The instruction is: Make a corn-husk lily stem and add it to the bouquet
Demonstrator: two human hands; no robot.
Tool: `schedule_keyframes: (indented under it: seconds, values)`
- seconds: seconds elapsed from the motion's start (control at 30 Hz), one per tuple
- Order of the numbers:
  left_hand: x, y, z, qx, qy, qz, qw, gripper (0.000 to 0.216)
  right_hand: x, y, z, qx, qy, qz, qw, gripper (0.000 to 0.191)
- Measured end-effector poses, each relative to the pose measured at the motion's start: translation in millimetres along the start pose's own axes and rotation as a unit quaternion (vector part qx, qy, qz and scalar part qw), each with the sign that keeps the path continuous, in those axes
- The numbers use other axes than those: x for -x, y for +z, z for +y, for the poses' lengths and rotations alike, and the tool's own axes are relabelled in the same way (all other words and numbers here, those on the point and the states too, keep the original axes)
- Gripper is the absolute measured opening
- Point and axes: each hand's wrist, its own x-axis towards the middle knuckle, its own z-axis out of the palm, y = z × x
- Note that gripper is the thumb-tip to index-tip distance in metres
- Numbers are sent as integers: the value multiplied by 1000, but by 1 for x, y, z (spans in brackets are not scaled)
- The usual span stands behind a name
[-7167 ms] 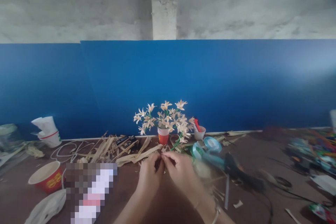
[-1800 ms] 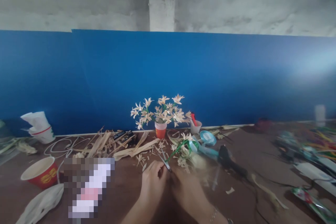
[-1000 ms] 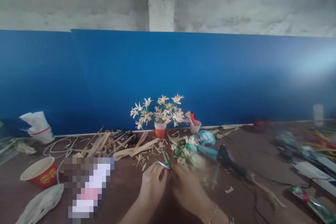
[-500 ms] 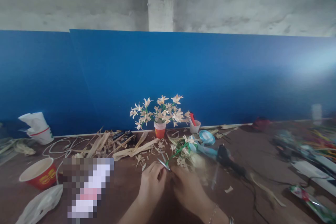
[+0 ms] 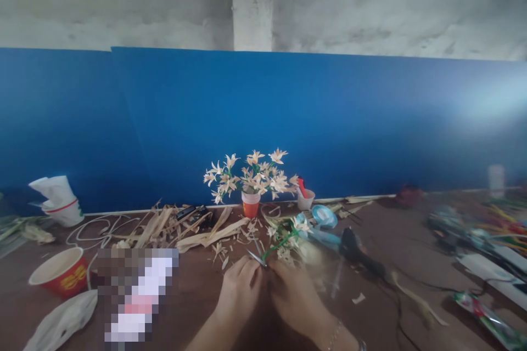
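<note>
My left hand (image 5: 240,286) is closed, fingertips curled inward close to my right hand; what it pinches is hidden. My right hand (image 5: 297,292) is closed at the base of small metal scissors (image 5: 257,258), whose blades point up and left past my left fingers. A green-wrapped flower stem (image 5: 280,243) slants up and right from the blades. Pale husk-like blossoms (image 5: 302,225) sit at its far end. Behind stands a red and white paper cup (image 5: 251,207) full of similar cream flowers (image 5: 255,178).
Dry husk strips (image 5: 164,225) lie to the left, beside a red paper bowl (image 5: 61,271). A blue tape roll (image 5: 324,216) and a black-handled tool with a cord (image 5: 357,249) are on the right. A blue partition (image 5: 263,104) closes off the back.
Almost nothing differs. The flower stem and blossoms have shifted slightly near the fingers; both hands keep about the same place and grip.
</note>
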Motion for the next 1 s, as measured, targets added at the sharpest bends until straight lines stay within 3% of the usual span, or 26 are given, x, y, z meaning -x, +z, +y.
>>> schedule_keyframes:
  seconds: [0.53, 1.0]
  values:
    - [-4, -4, -1, -20, 25, -9, 999, 25, 0, -3, 3, -36, -27, -7, 999, 17]
    - [0, 5, -10, -5, 16, -2, 1000, 19, -1, 5, 8, -18, -12, 5, 1000, 41]
